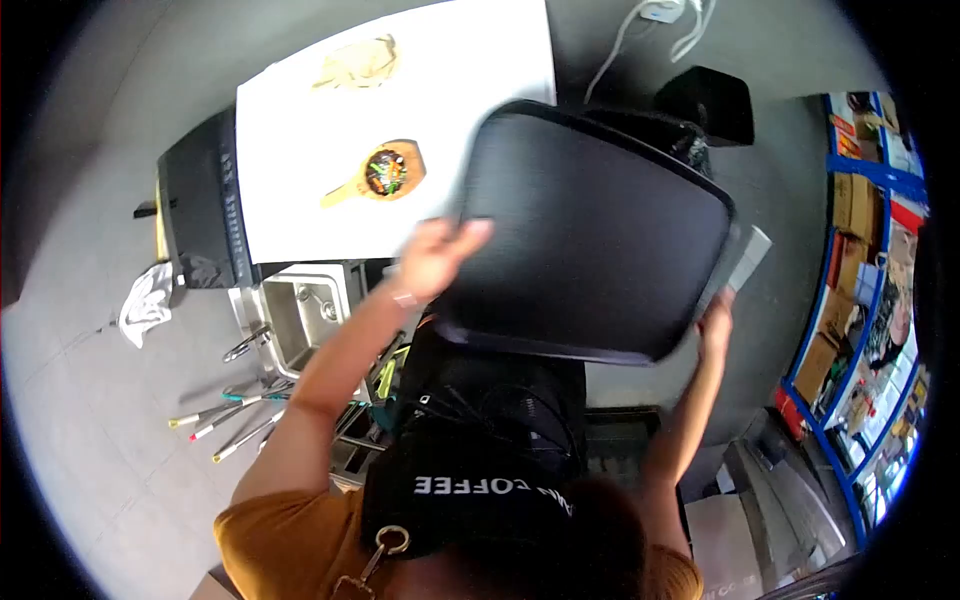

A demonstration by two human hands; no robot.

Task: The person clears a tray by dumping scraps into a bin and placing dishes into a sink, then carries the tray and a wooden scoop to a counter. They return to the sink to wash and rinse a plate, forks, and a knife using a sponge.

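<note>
A large black rectangular tray (600, 230), blurred by motion, is tilted in front of me at chest height. My left hand (435, 260) grips its left edge, the thumb over the tray's face. At the lower right edge of the tray is my right hand (715, 318), fingers closed. From it a flat pale grey, blade-like piece (750, 260) sticks up past the rim; I cannot tell its kind. Left of the tray, a small wooden paddle board (345, 190) carrying a dark bowl of colourful food (386, 174) lies on the white table (300, 220).
Crumpled brown paper (362, 62) lies on the table's far part. A steel sink (300, 320) stands at the near left, with several long handles (240, 405) below it. Blue shelving (850, 300) holds boxes on the right. A black bin (710, 105) stands beyond the tray.
</note>
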